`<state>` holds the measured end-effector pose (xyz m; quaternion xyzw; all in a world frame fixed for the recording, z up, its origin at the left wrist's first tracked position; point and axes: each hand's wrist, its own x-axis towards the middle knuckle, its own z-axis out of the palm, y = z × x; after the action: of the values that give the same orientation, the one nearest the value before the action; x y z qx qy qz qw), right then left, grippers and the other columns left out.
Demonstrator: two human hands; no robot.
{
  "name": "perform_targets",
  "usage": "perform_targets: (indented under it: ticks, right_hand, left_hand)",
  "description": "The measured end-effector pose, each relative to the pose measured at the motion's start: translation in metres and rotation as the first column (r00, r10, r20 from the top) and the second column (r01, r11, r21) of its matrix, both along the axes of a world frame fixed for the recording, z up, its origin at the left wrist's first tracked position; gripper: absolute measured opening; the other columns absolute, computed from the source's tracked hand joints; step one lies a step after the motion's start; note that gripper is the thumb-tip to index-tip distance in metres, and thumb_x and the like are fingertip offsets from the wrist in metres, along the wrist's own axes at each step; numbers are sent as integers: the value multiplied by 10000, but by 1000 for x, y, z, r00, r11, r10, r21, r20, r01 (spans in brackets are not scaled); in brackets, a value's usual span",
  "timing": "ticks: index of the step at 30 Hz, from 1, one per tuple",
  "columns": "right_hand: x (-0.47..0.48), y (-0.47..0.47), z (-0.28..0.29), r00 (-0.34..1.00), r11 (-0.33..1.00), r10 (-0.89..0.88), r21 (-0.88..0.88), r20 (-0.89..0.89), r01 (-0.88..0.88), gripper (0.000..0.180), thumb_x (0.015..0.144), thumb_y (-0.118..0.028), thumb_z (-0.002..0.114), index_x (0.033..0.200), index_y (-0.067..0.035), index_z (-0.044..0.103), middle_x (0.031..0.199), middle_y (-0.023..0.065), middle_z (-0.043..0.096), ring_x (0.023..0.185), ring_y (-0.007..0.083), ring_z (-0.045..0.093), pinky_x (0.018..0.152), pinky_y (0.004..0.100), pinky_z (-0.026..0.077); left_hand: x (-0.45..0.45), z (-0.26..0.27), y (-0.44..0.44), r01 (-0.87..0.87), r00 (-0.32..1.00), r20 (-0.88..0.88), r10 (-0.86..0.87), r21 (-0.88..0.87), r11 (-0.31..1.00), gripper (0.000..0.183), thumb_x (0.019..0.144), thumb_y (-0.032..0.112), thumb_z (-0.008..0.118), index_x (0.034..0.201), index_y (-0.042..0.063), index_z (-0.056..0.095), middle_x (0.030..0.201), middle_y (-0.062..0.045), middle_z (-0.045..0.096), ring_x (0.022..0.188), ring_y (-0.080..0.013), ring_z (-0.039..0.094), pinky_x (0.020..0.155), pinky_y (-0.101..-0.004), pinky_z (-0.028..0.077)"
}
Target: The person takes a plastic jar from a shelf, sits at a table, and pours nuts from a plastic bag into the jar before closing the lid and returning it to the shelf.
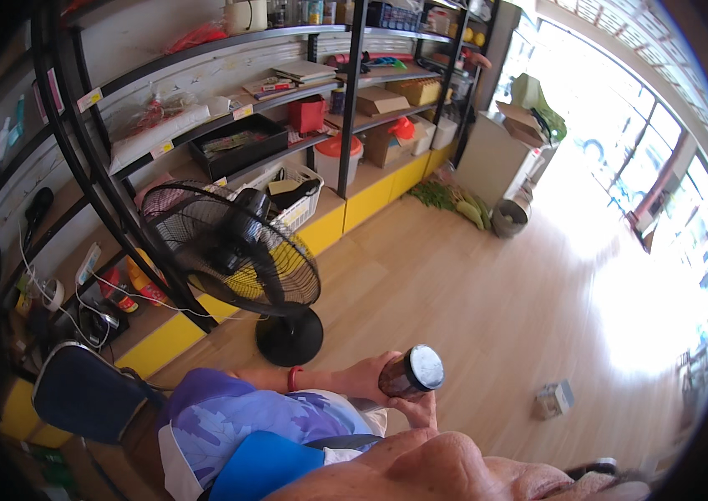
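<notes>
A dark brown jar [400, 379] with a black rim and a pale, shiny round top is held in front of my body, tilted to the upper right. My left hand [363, 377], with a red bangle at its wrist, wraps around the jar's near-left side. Below the jar, my right hand [420, 410] grips its lower part; the rest of that arm is hidden behind my face, which fills the bottom edge. The jar's contents cannot be made out.
A black pedestal fan [235, 250] stands left, with a dark blue chair [88, 391] behind it. Loaded shelves [304, 94] line the wall. A small box [554, 399] lies on the wooden floor [454, 300]. Green vegetables [470, 210] and a bucket [509, 218] sit by a white cabinet [493, 153].
</notes>
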<state>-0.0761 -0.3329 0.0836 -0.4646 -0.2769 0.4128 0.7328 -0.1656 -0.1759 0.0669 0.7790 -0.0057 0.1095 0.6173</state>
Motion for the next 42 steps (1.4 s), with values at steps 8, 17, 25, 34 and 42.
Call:
perform_targets:
  ticks: [8, 17, 25, 34, 42]
  right_hand:
    - [164, 75, 11, 957, 972, 200, -162, 211, -168, 790, 564, -93, 848, 1248, -4, 464, 1151, 101, 587, 1060, 196, 571, 909, 346, 474]
    - [282, 211, 31, 816, 864, 503, -185, 284, -468, 789, 603, -134, 842, 1269, -18, 435, 1099, 70, 591, 1001, 153, 570, 863, 316, 479]
    - [342, 419, 101, 744, 767, 606, 42, 282, -641, 864, 627, -139, 833, 1335, 1, 358, 1224, 90, 530, 1104, 176, 528, 959, 328, 438]
    - [348, 613, 207, 643, 747, 522, 64, 560, -662, 769, 629, -156, 820, 1253, 15, 405, 1160, 114, 564, 1039, 184, 566, 941, 325, 449]
    - [336, 733, 241, 443, 588, 592, 15, 673, -809, 825, 618, -263, 858, 1243, 31, 407, 1127, 133, 590, 1056, 184, 565, 960, 322, 429]
  left_hand:
    - [110, 31, 34, -349, 932, -129, 338, -67, 935, 953, 562, 243, 874, 1311, 5, 335, 1222, -173, 520, 1168, -266, 506, 999, -383, 390]
    - [176, 51, 99, -678, 734, -21, 678, -59, 733, 1075, 607, 215, 867, 1416, 38, 182, 1341, -181, 414, 1253, -300, 424, 1045, -408, 340]
    - [168, -36, 194, -942, 255, 52, 965, -211, 261, 922, 738, 305, 794, 1411, 47, 220, 1310, -181, 433, 1237, -282, 425, 1014, -446, 357]
    - [174, -49, 303, -952, 54, -140, 989, -306, 9, 664, 794, 243, 754, 1295, 10, 387, 1179, -172, 525, 1110, -248, 520, 904, -380, 463]
    - [199, 21, 414, -968, -119, 128, 985, -235, -87, 695, 747, 150, 778, 1310, 38, 387, 1194, -120, 523, 1129, -229, 511, 944, -372, 412]
